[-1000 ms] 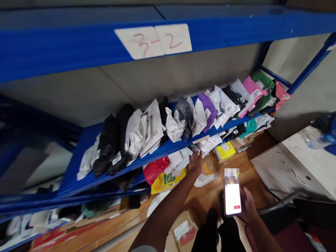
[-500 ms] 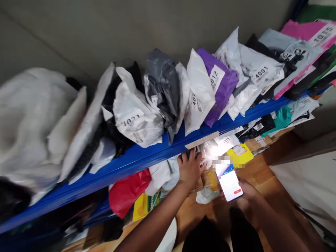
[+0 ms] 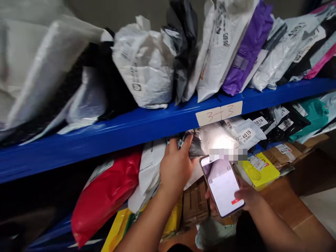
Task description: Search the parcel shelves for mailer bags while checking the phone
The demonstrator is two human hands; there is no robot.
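My right hand (image 3: 246, 196) holds a smartphone (image 3: 222, 187), its thumb over a red button low on the lit screen. Bright light from the phone falls on a pale plastic parcel (image 3: 214, 134) on the lower shelf. My left hand (image 3: 174, 166) reaches under the upper shelf, with its fingers closed on the edge of a dark grey plastic parcel (image 3: 196, 146). Its fingertips are partly hidden among the bags. Beside it on the right is a parcel labelled 4019 (image 3: 246, 134); on the left are a white parcel (image 3: 151, 164) and a red parcel (image 3: 110, 196).
A blue shelf edge (image 3: 157, 131) with a "3-3" tag (image 3: 219, 113) runs just above my hands. Upright bags crowd it, including a white bag (image 3: 144, 66) and a purple bag (image 3: 249, 49). Lower down are a yellow parcel (image 3: 261, 171) and cardboard boxes (image 3: 195, 203).
The view has moved closer to the lower shelf. My left hand has closed on a dark grey parcel. The phone's screen has changed, and my right thumb has come over it.
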